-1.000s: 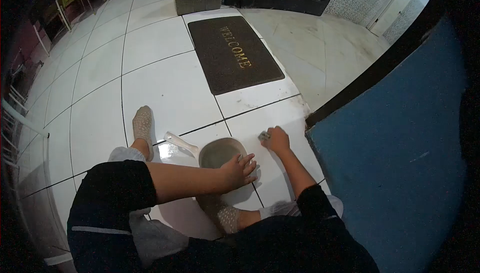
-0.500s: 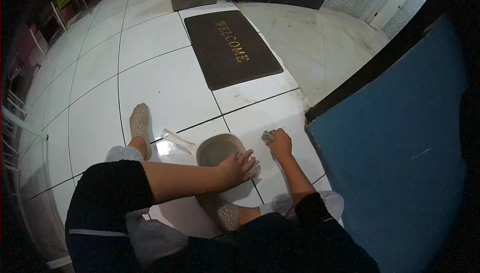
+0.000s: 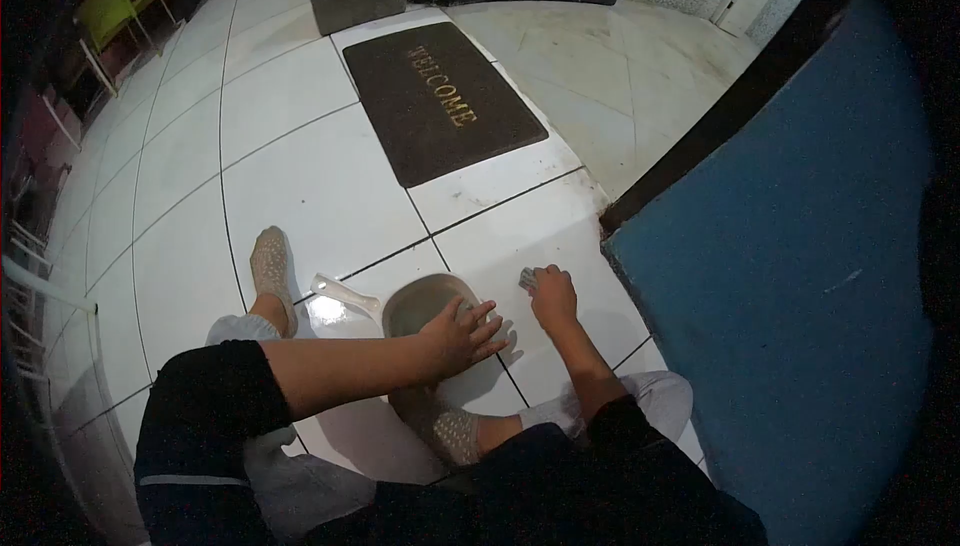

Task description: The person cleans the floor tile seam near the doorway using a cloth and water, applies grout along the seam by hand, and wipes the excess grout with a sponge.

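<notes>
The right hand (image 3: pixel 554 298) pinches a small, grey, crumpled piece (image 3: pixel 527 277), perhaps cloth or sponge, at or just above the glossy white tile floor (image 3: pixel 540 226); it looks light and soft, easiest gripped by its bunched middle; the left hand (image 3: pixel 460 336) spreads its fingers over an off-white plastic dipper (image 3: pixel 402 291), contact unclear; room opens toward the dark-brown rectangular WELCOME mat (image 3: pixel 445 101); the blue upright panel (image 3: pixel 780 296) bounds the right.
</notes>
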The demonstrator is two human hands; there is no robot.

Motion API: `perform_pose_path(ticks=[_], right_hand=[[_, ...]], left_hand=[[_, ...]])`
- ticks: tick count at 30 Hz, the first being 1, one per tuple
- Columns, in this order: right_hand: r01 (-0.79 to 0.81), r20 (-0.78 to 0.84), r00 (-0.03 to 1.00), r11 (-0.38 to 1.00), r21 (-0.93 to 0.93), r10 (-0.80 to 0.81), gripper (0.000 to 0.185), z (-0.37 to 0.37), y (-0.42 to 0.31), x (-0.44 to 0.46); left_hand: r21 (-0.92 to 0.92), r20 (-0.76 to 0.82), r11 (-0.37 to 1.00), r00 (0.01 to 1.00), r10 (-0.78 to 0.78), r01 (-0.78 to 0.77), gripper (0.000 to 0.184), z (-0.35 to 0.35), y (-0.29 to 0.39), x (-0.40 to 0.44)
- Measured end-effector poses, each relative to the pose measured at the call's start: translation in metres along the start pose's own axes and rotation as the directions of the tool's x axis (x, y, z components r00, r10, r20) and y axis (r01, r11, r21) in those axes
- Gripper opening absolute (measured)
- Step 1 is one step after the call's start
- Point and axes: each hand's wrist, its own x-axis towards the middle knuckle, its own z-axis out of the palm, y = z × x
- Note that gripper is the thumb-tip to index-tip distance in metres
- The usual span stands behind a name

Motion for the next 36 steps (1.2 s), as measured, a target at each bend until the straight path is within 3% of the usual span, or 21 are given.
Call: perform_pose_path(ticks=[3, 5, 6, 8, 11, 15, 18, 21, 23, 25, 27, 29, 31, 32, 33, 35, 36], right_hand=[[-0.021, 0.046, 0.999, 0.999, -0.039, 0.023, 0.025, 0.0, 0.003, 0.005], [0.111, 0.038, 0.993, 0.989, -0.097, -0.108, 0.024, 0.002, 0.004, -0.015], [0.07, -0.035, 0.997, 0.997, -0.022, -0.07, 0.022, 0.012, 0.007, -0.028], [0.009, 0.063, 0.998, 0.999, 0.043, -0.012, 0.026, -0.003, -0.002, -0.054], [-0.046, 0.032, 0.999, 0.978, 0.201, 0.04, 0.039, -0.001, -0.005, -0.088], [-0.046, 0.004, 0.999, 0.983, 0.177, 0.046, 0.042, -0.002, 0.0, -0.097], [-0.177, 0.146, 0.982, 0.833, 0.523, 0.117, 0.036, -0.017, 0.01, -0.087], [-0.305, 0.217, 0.951, 0.761, 0.572, 0.219, 0.036, -0.016, 0.028, -0.074], [-0.258, 0.124, 0.965, 0.757, 0.6, 0.23, 0.035, -0.015, 0.039, -0.072], [-0.329, 0.164, 0.94, 0.67, 0.666, 0.299, 0.035, -0.02, 0.047, -0.068], [-0.392, 0.238, 0.903, 0.459, 0.797, 0.357, 0.033, -0.03, 0.051, -0.067], [-0.421, 0.262, 0.886, 0.43, 0.798, 0.381, 0.032, -0.041, 0.052, -0.063], [-0.474, 0.332, 0.824, 0.24, 0.847, 0.459, 0.027, -0.043, 0.055, -0.06], [-0.441, 0.393, 0.827, 0.029, 0.897, 0.402, 0.028, -0.042, 0.062, -0.061], [-0.44, 0.393, 0.826, 0.027, 0.898, 0.404, 0.028, -0.048, 0.062, -0.062], [-0.295, 0.425, 0.797, -0.337, 0.894, 0.43, 0.032, -0.068, 0.061, -0.064], [-0.2, 0.401, 0.782, -0.416, 0.887, 0.478, 0.038, -0.072, 0.065, -0.064]], left_hand=[[0.047, -0.077, 0.999, 0.997, 0.011, -0.007, 0.079, 0.001, -0.008, -0.003], [0.096, 0.144, 0.993, 0.986, -0.081, 0.068, 0.101, -0.031, -0.018, -0.019], [0.102, 0.145, 0.993, 0.986, -0.08, 0.065, 0.101, -0.031, -0.02, -0.02], [-0.053, 0.185, 0.986, 0.972, -0.144, 0.156, 0.119, -0.03, -0.025, -0.026], [-0.106, 0.207, 0.975, 0.963, -0.171, 0.195, 0.122, -0.036, -0.026, -0.03], [-0.148, 0.197, 0.959, 0.958, -0.21, 0.241, 0.126, -0.025, -0.033, -0.034], [-0.229, 0.218, 0.942, 0.956, -0.198, 0.247, 0.128, -0.025, -0.032, -0.032], [-0.278, 0.218, 0.922, 0.952, -0.213, 0.27, 0.13, -0.024, -0.026, -0.028], [-0.309, 0.151, 0.913, 0.962, -0.229, 0.266, 0.13, -0.021, -0.025, -0.029], [-0.322, 0.141, 0.907, 0.961, -0.237, 0.271, 0.129, -0.02, -0.024, -0.026], [-0.335, 0.127, 0.901, 0.961, -0.247, 0.275, 0.128, -0.02, -0.023, -0.024], [-0.322, 0.083, 0.908, 0.963, -0.255, 0.268, 0.128, -0.02, -0.025, -0.025], [-0.348, 0.066, 0.904, 0.968, -0.241, 0.249, 0.128, -0.021, -0.027, -0.027], [-0.38, 0.046, 0.895, 0.972, -0.232, 0.232, 0.128, -0.021, -0.028, -0.027], [-0.378, 0.046, 0.897, 0.972, -0.23, 0.23, 0.128, -0.022, -0.028, -0.027], [-0.374, 0.018, 0.9, 0.972, -0.236, 0.225, 0.129, -0.023, -0.028, -0.026], [-0.372, 0.019, 0.901, 0.972, -0.234, 0.224, 0.129, -0.024, -0.029, -0.025]])
